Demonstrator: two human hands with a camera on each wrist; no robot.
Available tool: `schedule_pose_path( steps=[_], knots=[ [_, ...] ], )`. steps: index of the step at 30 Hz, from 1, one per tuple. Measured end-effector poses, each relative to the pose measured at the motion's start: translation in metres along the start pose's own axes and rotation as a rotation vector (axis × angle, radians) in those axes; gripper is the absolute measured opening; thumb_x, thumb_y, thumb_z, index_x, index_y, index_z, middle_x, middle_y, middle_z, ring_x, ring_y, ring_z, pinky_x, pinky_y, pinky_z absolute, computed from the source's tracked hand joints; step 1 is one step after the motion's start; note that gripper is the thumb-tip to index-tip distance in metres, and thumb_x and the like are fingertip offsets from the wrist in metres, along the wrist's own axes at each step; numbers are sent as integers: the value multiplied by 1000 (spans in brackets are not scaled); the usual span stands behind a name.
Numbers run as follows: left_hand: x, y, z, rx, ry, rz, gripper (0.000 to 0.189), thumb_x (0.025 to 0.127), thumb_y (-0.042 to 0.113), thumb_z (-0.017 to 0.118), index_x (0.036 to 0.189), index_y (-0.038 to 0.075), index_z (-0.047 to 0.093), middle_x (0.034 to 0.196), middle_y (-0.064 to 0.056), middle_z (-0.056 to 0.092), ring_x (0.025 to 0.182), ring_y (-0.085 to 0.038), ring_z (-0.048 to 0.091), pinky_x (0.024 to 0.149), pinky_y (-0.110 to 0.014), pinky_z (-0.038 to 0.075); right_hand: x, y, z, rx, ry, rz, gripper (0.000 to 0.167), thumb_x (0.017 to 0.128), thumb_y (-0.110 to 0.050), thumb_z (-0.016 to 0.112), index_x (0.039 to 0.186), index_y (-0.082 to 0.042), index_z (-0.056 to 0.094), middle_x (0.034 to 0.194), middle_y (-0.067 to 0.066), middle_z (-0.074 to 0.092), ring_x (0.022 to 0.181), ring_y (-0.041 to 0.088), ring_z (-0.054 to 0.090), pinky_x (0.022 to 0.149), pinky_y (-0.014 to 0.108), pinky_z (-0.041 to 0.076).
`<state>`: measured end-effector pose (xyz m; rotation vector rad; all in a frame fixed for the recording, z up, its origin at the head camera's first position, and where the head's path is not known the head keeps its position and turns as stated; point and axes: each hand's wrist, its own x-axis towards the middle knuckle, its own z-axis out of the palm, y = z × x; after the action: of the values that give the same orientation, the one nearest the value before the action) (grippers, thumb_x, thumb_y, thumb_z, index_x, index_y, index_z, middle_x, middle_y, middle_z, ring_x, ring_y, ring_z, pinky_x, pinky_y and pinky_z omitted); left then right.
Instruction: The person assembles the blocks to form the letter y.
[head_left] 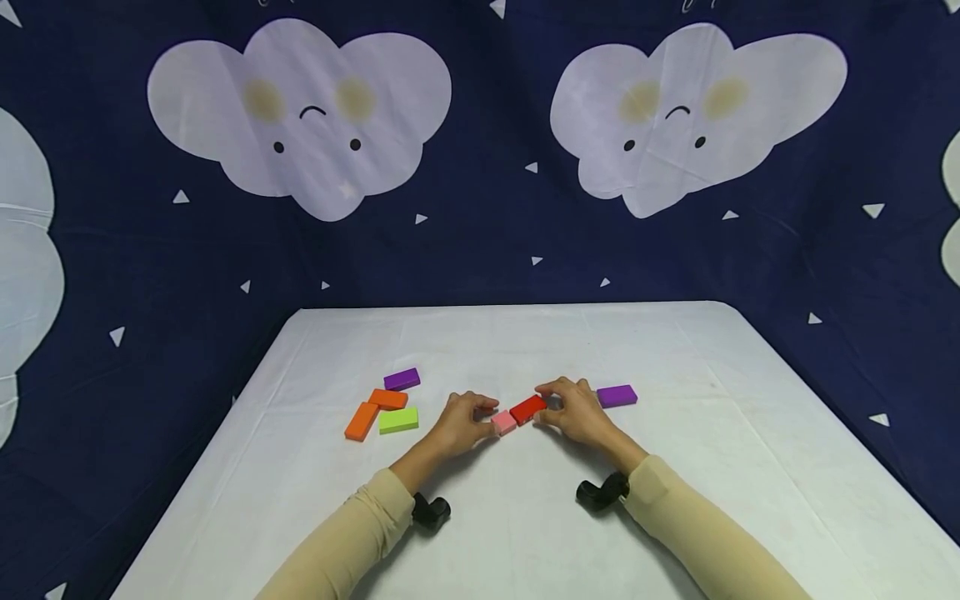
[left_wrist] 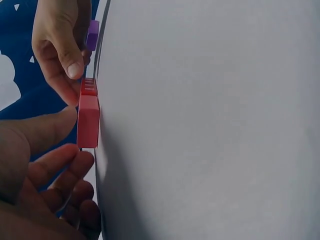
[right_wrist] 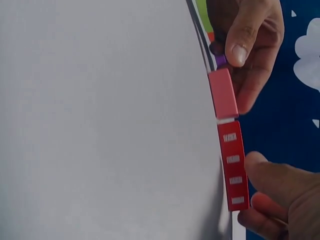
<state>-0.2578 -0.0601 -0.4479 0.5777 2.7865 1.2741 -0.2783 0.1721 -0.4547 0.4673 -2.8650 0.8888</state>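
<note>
A pink block point(head_left: 504, 422) and a longer red block point(head_left: 528, 409) lie end to end in a slanting row. My left hand point(head_left: 462, 427) is at the pink block's outer end, its thumb and fingers parted. In the left wrist view the thumb tip is right at that block's edge. My right hand point(head_left: 577, 410) reaches over the red block's outer end, thumb and fingertips close to its edges. Pale printed marks run along the red block in the right wrist view. A narrow gap shows there between the pink block point(right_wrist: 223, 94) and red block point(right_wrist: 233, 165).
At left lie a purple block point(head_left: 402, 379), two orange blocks point(head_left: 362, 422) and a lime-green block point(head_left: 398, 421). Another purple block point(head_left: 617, 396) is just beyond the right hand. All are on a white-covered table point(head_left: 480, 533), with a dark blue cloud-patterned cloth point(head_left: 495, 250) behind.
</note>
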Motion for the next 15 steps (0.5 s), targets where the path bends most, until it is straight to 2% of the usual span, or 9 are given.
schedule_pose_path(
  steps=[2, 7, 12, 15],
  knots=[
    [0, -1, -1, -5, -25, 7, 40, 76, 9, 73, 114, 2, 67, 102, -12, 66, 86, -17, 41, 73, -26, 34, -1, -1, 1, -6, 13, 8, 45, 74, -27, 77, 116, -15, 67, 113, 5, 67, 89, 21, 47, 75, 30, 35],
    [2, -1, -5, -36, -81, -20, 41, 77, 10, 74, 117, 5, 66, 105, -10, 64, 89, -17, 40, 75, -26, 33, -3, -6, 2, -13, 50, 38, 44, 73, -27, 77, 114, -12, 68, 112, 9, 68, 90, 26, 50, 76, 35, 35],
    [4, -2, -6, -53, -104, -27, 41, 77, 11, 74, 117, 5, 66, 107, -10, 63, 90, -18, 40, 76, -28, 33, -5, -9, 4, -12, 68, 71, 44, 72, -28, 78, 112, -12, 69, 111, 9, 68, 91, 27, 50, 76, 36, 34],
    [5, -2, -6, -42, -106, -5, 40, 77, 10, 75, 115, 5, 67, 107, -10, 63, 91, -19, 41, 77, -28, 33, -5, -10, 6, -8, 72, 73, 43, 72, -27, 78, 111, -12, 69, 110, 9, 68, 90, 26, 50, 75, 36, 33]
  ],
)
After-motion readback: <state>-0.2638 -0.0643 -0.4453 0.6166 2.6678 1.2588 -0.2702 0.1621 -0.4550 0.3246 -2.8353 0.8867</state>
